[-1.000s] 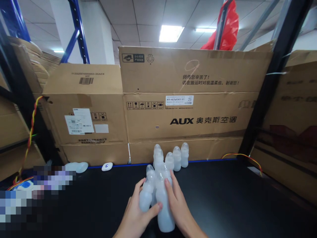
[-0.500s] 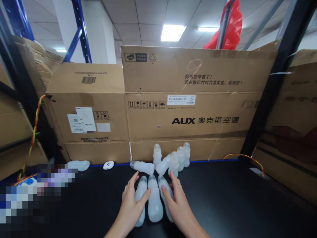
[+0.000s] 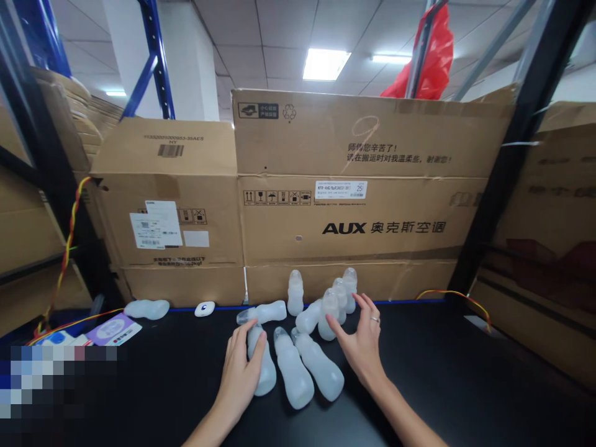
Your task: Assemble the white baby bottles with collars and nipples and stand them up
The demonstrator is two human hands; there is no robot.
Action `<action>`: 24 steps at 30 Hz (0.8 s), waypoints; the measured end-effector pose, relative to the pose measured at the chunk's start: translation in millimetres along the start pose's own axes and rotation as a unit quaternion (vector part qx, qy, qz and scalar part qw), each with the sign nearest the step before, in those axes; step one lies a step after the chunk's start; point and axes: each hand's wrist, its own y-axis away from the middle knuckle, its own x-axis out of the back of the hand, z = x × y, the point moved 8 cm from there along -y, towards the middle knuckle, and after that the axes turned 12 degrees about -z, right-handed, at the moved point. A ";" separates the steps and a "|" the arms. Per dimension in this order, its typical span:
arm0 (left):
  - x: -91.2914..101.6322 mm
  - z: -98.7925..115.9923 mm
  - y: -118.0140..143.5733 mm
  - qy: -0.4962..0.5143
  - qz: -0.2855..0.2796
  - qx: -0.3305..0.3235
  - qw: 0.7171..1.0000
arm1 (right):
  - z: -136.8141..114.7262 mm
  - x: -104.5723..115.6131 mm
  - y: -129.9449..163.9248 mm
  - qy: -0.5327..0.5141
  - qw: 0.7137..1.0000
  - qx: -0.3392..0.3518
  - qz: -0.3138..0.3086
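Observation:
Several frosted white plastic bottles sit on a black table (image 3: 442,379) in front of cardboard boxes. Three lie flat near me: one under my left hand (image 3: 241,369), which rests on that left lying bottle (image 3: 265,375), a middle lying bottle (image 3: 294,377), and a right lying bottle (image 3: 320,367). Two more lie tipped behind them (image 3: 265,312). Three standing bottles (image 3: 295,293) remain upright at the back. My right hand (image 3: 362,341), wearing a ring, hovers with fingers spread just beside an upright bottle (image 3: 328,311), holding nothing.
Large AUX cardboard boxes (image 3: 354,205) wall off the back of the table. Another bottle (image 3: 146,308) lies at the left, next to a small white device (image 3: 205,308) and printed cards (image 3: 112,328). A black rack post (image 3: 503,167) rises at the right; twisted cables run along both sides.
The bottles held upright in both hands a second ago toppled and now lie flat. My right hand has lifted off them toward the standing bottles; my left hand stays on the left lying bottle.

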 end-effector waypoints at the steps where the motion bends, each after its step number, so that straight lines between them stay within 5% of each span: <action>1: -0.5 -0.9 -1.5 0.004 -0.003 -0.001 1.000 | 8.9 -4.0 -4.8 0.022 0.999 -0.007 -0.028; 5: -2.7 -4.2 -4.6 0.011 -0.015 -0.001 1.000 | 31.4 -19.4 -14.7 0.056 0.992 -0.014 -0.115; 10: -4.0 -7.0 -2.9 0.001 -0.027 -0.001 1.000 | 30.2 -32.5 -19.0 0.061 0.984 0.015 -0.165; 18: -6.7 -12.3 -3.0 0.001 -0.005 -0.004 1.000 | 32.1 -26.3 -17.0 -0.012 0.989 0.013 -0.148; 24: -6.4 -11.4 4.2 0.005 0.061 -0.046 0.997 | 22.5 -22.7 -17.8 0.092 0.985 0.103 -0.106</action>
